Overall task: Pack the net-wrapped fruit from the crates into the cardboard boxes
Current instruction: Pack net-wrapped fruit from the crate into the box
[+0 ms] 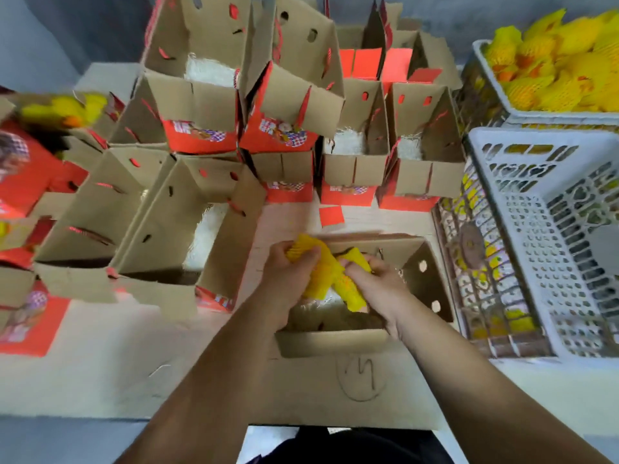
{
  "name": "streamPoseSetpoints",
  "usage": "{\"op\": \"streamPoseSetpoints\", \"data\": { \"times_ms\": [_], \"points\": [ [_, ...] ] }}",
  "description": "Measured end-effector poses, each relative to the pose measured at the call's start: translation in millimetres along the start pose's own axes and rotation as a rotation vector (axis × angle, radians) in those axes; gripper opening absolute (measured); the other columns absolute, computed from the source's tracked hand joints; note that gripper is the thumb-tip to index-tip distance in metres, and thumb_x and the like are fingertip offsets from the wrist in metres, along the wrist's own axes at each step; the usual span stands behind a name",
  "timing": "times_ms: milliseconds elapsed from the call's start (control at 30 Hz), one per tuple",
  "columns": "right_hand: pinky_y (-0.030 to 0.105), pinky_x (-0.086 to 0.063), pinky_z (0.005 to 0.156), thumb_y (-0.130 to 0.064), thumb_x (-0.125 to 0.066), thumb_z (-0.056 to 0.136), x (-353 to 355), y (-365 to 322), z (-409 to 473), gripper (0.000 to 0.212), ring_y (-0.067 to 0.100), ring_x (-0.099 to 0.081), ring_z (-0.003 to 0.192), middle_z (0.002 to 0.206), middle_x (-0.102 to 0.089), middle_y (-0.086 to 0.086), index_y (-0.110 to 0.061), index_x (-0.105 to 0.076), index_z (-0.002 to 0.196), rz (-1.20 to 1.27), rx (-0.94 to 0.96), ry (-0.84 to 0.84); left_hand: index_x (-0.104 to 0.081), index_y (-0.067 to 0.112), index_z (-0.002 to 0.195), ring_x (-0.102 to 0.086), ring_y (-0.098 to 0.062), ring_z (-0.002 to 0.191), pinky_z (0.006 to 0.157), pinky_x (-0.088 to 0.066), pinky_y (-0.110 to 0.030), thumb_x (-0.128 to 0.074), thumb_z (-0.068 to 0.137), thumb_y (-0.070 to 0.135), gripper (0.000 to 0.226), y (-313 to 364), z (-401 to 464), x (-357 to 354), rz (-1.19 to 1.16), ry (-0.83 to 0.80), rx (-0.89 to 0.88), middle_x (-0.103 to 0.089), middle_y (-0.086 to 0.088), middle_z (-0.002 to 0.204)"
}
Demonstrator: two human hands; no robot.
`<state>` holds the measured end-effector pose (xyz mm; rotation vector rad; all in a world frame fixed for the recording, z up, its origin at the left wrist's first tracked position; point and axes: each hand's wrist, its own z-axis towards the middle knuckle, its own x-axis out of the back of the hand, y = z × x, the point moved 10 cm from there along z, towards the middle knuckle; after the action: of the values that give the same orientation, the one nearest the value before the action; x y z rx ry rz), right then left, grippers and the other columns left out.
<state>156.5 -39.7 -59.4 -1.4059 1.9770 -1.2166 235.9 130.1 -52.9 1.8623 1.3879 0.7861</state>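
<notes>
Over the nearest open cardboard box, seen from the head camera, both hands meet. Left hand has its fingers curled round a yellow net-wrapped fruit; right hand grips a second netted fruit touching the first, both held just above the box opening. Further open boxes stand in rows behind and to the left, some lined with white padding. At right, a white crate sits beside the box; behind it another crate is heaped with more netted fruit.
</notes>
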Motion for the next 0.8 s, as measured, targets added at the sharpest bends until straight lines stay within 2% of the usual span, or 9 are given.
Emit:
{"op": "streamPoseSetpoints", "data": {
  "times_ms": [67, 133, 200, 300, 367, 467, 600, 733, 800],
  "points": [
    [0.023, -0.046, 0.051, -0.026, -0.064, 0.096, -5.2, 1.5, 5.4, 0.019, 0.016, -0.06, 0.066, 0.074, -0.068, 0.006, -0.012, -0.072, 0.087, -0.069, 0.004, -0.007, -0.048, 0.025, 0.119, -0.067, -0.025, 0.103, 0.091, -0.06, -0.053, -0.071, 0.084, 0.039, 0.043, -5.7, 6.0, -14.3, 0.015, -0.008, 0.055, -0.063, -0.004, 0.118],
    [0.02, -0.042, 0.047, -0.022, -0.058, 0.098, -6.5, 9.2, 12.4, 0.021, 0.016, -0.057, 0.057, 0.074, -0.064, 0.009, -0.012, -0.07, 0.083, -0.063, -0.063, -0.025, -0.047, 0.024, 0.112, -0.063, -0.018, 0.095, 0.097, -0.055, -0.048, -0.064, 0.093, 0.03, 0.026, -20.7, 14.0, -29.4, -0.039, -0.058, 0.164, -0.058, 0.0, 0.111],
    [0.014, -0.042, 0.042, -0.018, -0.055, 0.097, -8.3, 19.5, 20.4, 0.019, 0.009, -0.059, 0.048, 0.076, -0.067, 0.007, -0.013, -0.068, 0.083, -0.123, -0.136, -0.074, -0.043, 0.023, 0.122, -0.06, -0.022, 0.1, 0.097, -0.053, -0.042, -0.062, 0.097, 0.027, 0.032, -33.7, 25.5, -30.8, 0.228, -0.072, 0.158, -0.055, -0.001, 0.117],
    [0.018, -0.043, 0.052, -0.023, -0.062, 0.092, -8.6, 42.5, 27.6, 0.005, 0.004, -0.059, 0.068, 0.085, -0.064, -0.005, -0.019, -0.061, 0.095, -0.288, -0.259, -0.108, -0.028, 0.011, 0.147, -0.054, -0.031, 0.123, 0.089, -0.046, -0.034, -0.061, 0.095, 0.034, 0.066, -53.4, 46.6, -24.0, 0.766, -0.052, 0.164, -0.049, -0.012, 0.141],
    [0.022, -0.042, 0.06, -0.026, -0.068, 0.088, -7.1, 54.8, 33.7, 0.027, 0.011, -0.057, 0.083, 0.097, -0.061, -0.004, -0.021, -0.054, 0.111, -0.452, -0.276, -0.102, -0.02, 0.007, 0.152, -0.048, -0.031, 0.134, 0.096, -0.047, -0.037, -0.063, 0.096, 0.026, 0.073, -62.2, 56.3, -26.1, 0.992, -0.071, 0.182, -0.04, -0.015, 0.151],
    [0.03, -0.049, 0.082, -0.032, -0.074, 0.083, 0.2, 58.5, 49.0, 0.059, 0.027, -0.058, 0.107, 0.127, -0.056, 0.01, -0.021, -0.048, 0.136, -0.549, -0.246, -0.02, -0.021, 0.005, 0.148, -0.046, -0.034, 0.138, 0.106, -0.045, -0.042, -0.069, 0.095, 0.018, 0.073, -68.2, 69.0, -33.2, 1.117, -0.079, 0.185, -0.037, -0.019, 0.152],
    [0.028, -0.046, 0.087, -0.029, -0.074, 0.086, 9.5, 63.8, 69.7, 0.066, 0.028, -0.055, 0.105, 0.138, -0.048, 0.016, -0.022, -0.043, 0.143, -0.648, -0.265, 0.055, -0.026, 0.002, 0.144, -0.041, -0.037, 0.137, 0.111, -0.042, -0.046, -0.06, 0.103, 0.023, 0.057, -57.1, 67.5, -48.2, 1.302, -0.121, 0.098, -0.028, -0.02, 0.148],
    [0.036, -0.047, 0.106, -0.013, -0.068, 0.088, 6.2, 79.8, 86.1, 0.069, 0.035, -0.052, 0.13, 0.146, -0.046, 0.021, -0.012, -0.037, 0.149, -0.716, -0.337, 0.033, -0.026, 0.009, 0.143, -0.049, -0.041, 0.124, 0.088, -0.044, -0.041, -0.068, 0.094, 0.025, 0.067, -43.1, 50.4, -60.2, 1.436, -0.18, -0.149, -0.019, -0.018, 0.145],
    [0.036, -0.046, 0.107, -0.013, -0.07, 0.086, 5.2, 80.3, 91.5, 0.069, 0.035, -0.048, 0.133, 0.146, -0.045, 0.021, -0.011, -0.039, 0.148, -0.724, -0.317, 0.034, -0.039, 0.007, 0.14, -0.057, -0.04, 0.117, 0.081, -0.041, -0.038, -0.06, 0.099, 0.022, 0.049, -49.3, 42.9, -61.4, 1.462, -0.329, -0.155, -0.043, -0.021, 0.138]
  ]
}}
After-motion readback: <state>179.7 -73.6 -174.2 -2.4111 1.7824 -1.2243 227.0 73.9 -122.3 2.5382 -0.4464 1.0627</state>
